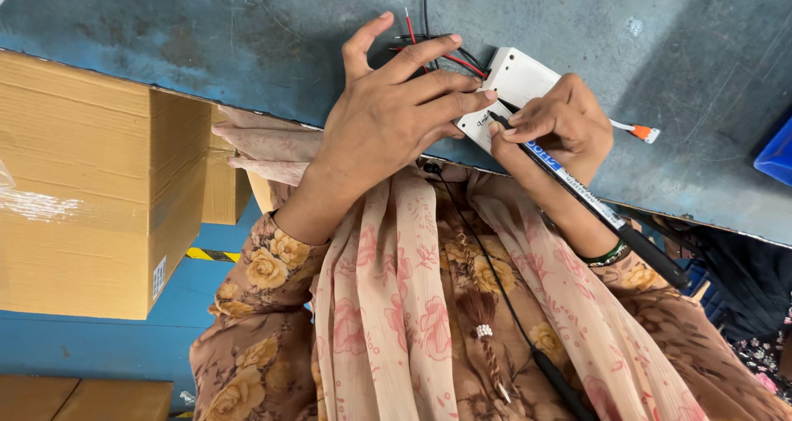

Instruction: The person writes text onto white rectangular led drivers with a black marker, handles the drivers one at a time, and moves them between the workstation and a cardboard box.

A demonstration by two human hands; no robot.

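Cardboard box stands well left of the white unit, below the bench edge. Your left hand lies spread, fingers apart, pressing the unit's left end, red and black wires fanning out just beyond it. The unit sits close to the bench edge, and bare bench lies open beyond it. Your right hand is pinched shut on a black marker, tip touching the unit. A blue bin sits far right.
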